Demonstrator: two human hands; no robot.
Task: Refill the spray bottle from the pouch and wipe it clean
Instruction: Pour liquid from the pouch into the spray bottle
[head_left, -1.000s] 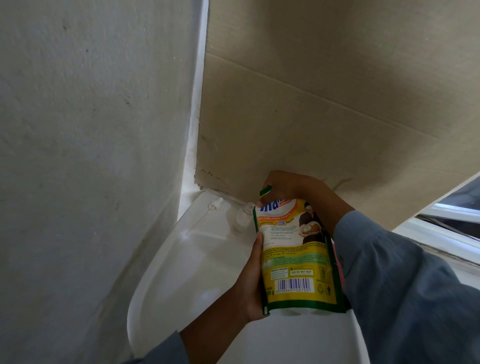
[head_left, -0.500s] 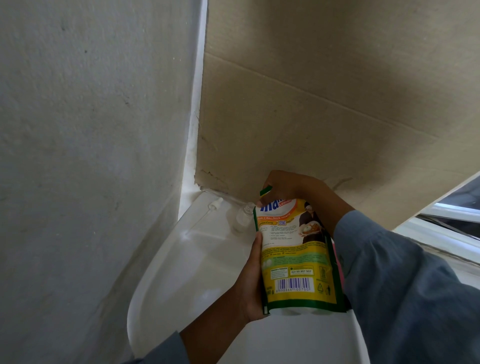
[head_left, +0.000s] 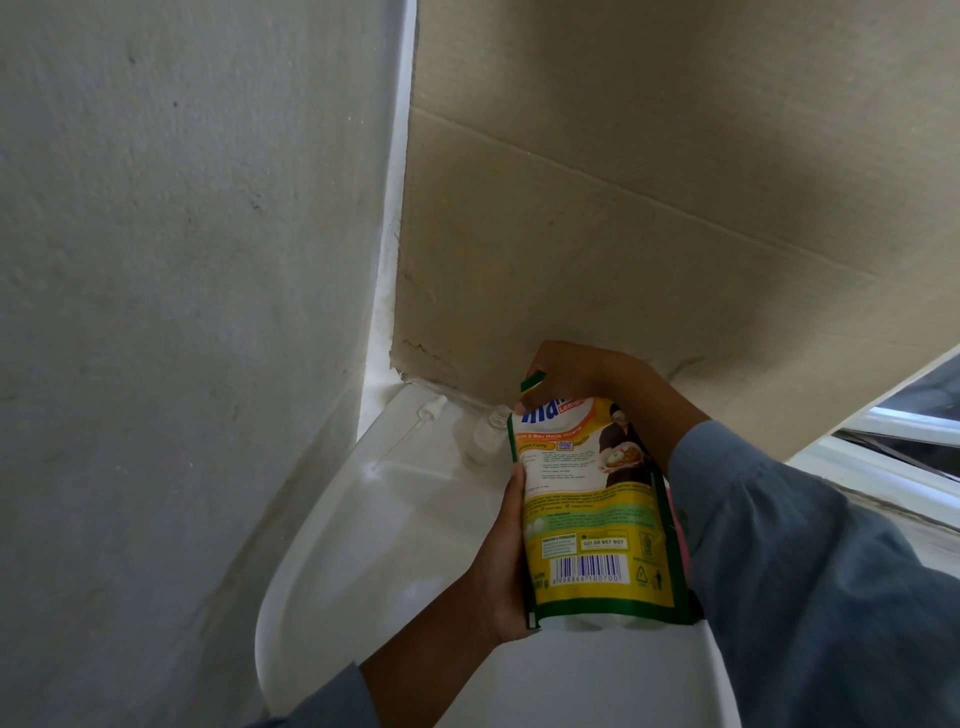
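Yellow-and-green pouch (head_left: 597, 509) stands upright over the white basin (head_left: 363, 545), barcode side facing the camera. Clear spray bottle (head_left: 485, 434) sits uncapped just behind its top left corner — sprayer head with tube (head_left: 415, 431) lies apart on the basin rim. Left hand (head_left: 506, 561) grips the pouch's lower edge, thumb along the side. Right hand (head_left: 566, 371) pinches the top corner, fingers curled. Bottle mostly hidden, faint — liquid level unreadable.

Single head view, close, angled down onto the white basin (head_left: 332, 545).
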